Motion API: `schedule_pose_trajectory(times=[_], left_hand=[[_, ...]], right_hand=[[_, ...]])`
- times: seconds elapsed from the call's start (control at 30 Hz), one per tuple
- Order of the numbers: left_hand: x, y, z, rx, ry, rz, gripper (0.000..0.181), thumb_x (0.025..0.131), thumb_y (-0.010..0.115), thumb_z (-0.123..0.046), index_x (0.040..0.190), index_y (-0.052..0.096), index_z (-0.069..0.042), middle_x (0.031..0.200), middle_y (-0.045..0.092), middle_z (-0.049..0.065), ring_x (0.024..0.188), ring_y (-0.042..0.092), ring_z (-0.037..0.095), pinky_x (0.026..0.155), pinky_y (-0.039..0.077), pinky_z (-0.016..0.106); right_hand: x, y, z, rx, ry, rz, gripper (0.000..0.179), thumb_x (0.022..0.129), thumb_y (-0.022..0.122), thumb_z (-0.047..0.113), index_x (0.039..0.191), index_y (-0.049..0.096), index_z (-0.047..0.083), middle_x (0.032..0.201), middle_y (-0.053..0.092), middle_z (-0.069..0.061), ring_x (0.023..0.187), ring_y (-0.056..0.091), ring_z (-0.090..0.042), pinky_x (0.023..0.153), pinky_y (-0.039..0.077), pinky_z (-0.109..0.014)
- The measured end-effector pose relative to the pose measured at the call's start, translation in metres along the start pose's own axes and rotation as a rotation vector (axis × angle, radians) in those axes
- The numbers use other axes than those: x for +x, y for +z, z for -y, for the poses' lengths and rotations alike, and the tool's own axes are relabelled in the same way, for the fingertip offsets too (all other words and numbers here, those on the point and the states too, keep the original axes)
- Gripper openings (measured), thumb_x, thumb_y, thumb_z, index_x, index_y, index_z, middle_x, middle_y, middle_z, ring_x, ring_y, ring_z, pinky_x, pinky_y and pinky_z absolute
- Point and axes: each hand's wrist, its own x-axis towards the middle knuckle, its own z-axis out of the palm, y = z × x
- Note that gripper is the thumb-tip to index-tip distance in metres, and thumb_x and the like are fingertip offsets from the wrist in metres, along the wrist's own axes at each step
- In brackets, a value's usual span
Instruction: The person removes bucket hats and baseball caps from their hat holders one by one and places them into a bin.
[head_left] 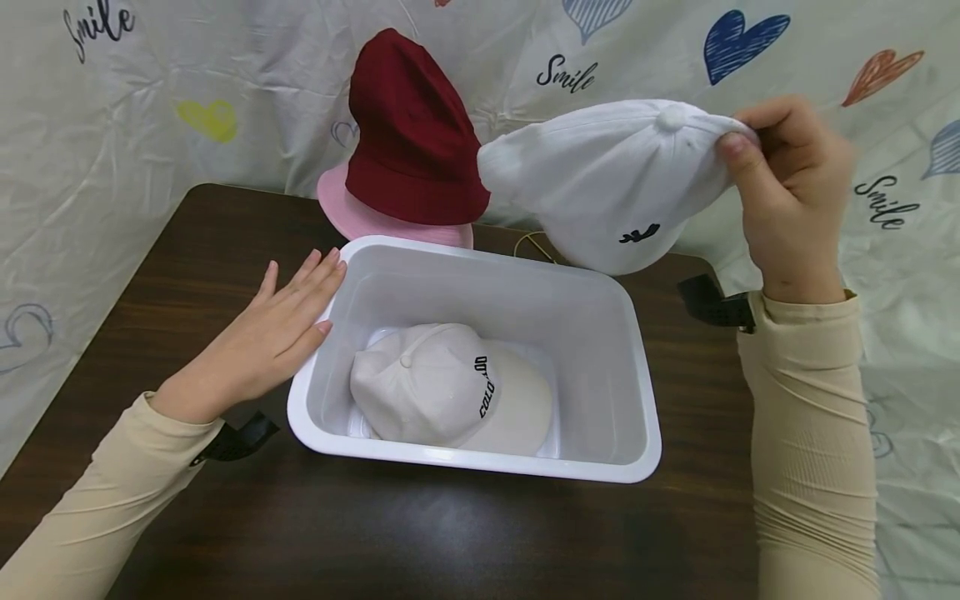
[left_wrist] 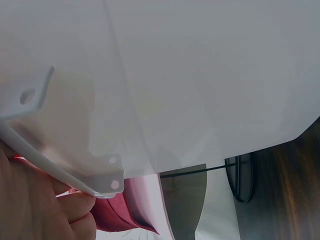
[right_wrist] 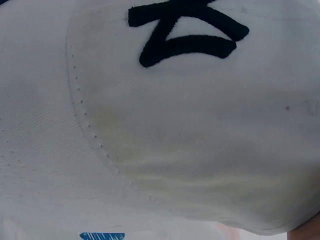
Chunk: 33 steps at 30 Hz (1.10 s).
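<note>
My right hand pinches a white baseball cap by the crown between thumb and fingers. The cap hangs tilted above the back right of a white plastic bin; its dark embroidery fills the top of the right wrist view. My left hand lies with straight fingers against the bin's left rim. In the left wrist view its fingers are at the rim, beside the bin's outer wall. Inside the bin sits an off-white cap with black lettering, brim to the right.
Behind the bin, a dark red bucket hat stands stacked over a pink hat. A thin yellowish cord lies near the bin's back edge. The dark wooden table backs onto a white printed sheet.
</note>
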Motion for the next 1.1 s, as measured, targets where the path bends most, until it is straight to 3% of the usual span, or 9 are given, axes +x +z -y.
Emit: schedule_pose_trajectory(times=[0.23, 0.4, 0.8, 1.1], left_hand=[[0.0, -0.001, 0.001, -0.001, 0.0, 0.006, 0.059, 0.1, 0.039, -0.024, 0.15, 0.017, -0.003, 0.156, 0.012, 0.015, 0.144, 0.004, 0.028, 0.109, -0.005, 0.056], [-0.001, -0.001, 0.001, -0.004, -0.003, 0.01, 0.059, 0.1, 0.039, -0.024, 0.15, 0.016, -0.003, 0.156, 0.012, 0.015, 0.144, 0.004, 0.028, 0.109, -0.006, 0.056], [0.0, -0.001, 0.0, 0.001, -0.005, 0.006, 0.06, 0.099, 0.041, -0.022, 0.15, 0.016, -0.002, 0.156, 0.012, 0.015, 0.144, 0.005, 0.029, 0.11, -0.004, 0.056], [0.001, -0.001, -0.001, 0.006, -0.014, 0.012, 0.061, 0.099, 0.041, -0.023, 0.151, 0.015, -0.003, 0.157, 0.01, 0.013, 0.144, 0.004, 0.028, 0.11, -0.004, 0.056]], right_hand=[[0.004, 0.0, 0.007, 0.087, -0.04, -0.123, 0.003, 0.079, 0.06, -0.017, 0.079, 0.057, -0.018, 0.071, 0.058, -0.014, 0.065, 0.051, -0.019, 0.065, 0.04, -0.024], [0.001, 0.001, 0.008, 0.076, -0.053, -0.1, 0.007, 0.079, 0.062, -0.014, 0.079, 0.058, -0.019, 0.071, 0.058, -0.015, 0.063, 0.05, -0.018, 0.063, 0.041, -0.023], [-0.019, 0.014, 0.011, 0.072, -0.004, 0.219, 0.011, 0.083, 0.062, -0.012, 0.082, 0.057, -0.021, 0.077, 0.061, -0.012, 0.065, 0.052, -0.016, 0.063, 0.042, -0.021], [-0.028, 0.018, 0.018, 0.106, 0.015, 0.344, 0.013, 0.084, 0.065, -0.006, 0.083, 0.059, -0.017, 0.079, 0.058, -0.015, 0.069, 0.051, -0.018, 0.064, 0.042, -0.021]])
